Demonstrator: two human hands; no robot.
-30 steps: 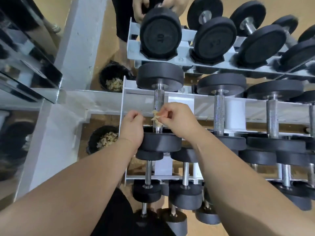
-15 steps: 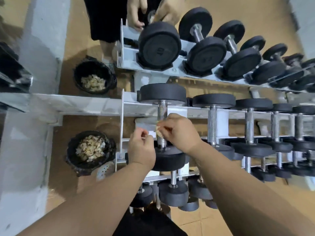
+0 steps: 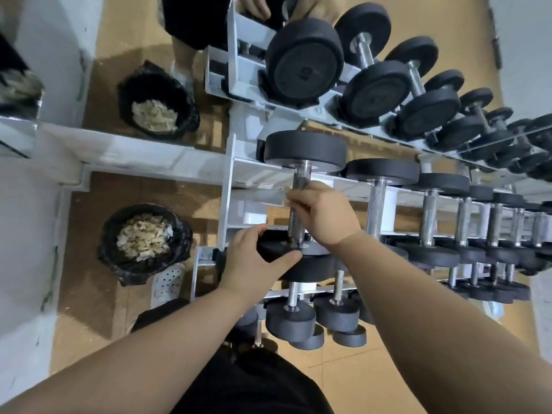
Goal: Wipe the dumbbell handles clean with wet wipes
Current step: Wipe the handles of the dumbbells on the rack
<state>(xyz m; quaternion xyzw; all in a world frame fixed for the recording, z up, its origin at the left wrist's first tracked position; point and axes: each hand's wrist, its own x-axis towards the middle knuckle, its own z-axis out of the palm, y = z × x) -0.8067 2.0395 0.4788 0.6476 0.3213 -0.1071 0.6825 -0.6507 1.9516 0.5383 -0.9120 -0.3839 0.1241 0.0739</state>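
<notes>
Pressure counts: your right hand (image 3: 325, 216) pinches the wipe (image 3: 289, 195) round the handle (image 3: 300, 179) of the racked dumbbell (image 3: 304, 147), your left hand (image 3: 254, 264) grips its near head (image 3: 313, 268), so brace there and twist along the full length

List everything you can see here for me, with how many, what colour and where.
Floor: one, tan, underneath.
Mirror: one, on the wall, repeating the scene.
Rack: one, white metal, against the mirror.
Wiped dumbbell: one, black heads, silver handle, left end of the rack's top row.
Other dumbbells: many, black and silver, in rows to the right and below.
Wipe: one, pale, pressed to that handle, mostly hidden.
Bin: one, black liner, holding pale crumpled scraps, on the floor left of the rack.
Left hand: one, holds the wiped dumbbell's near head.
Right hand: one, grips the handle around the wipe.
</notes>
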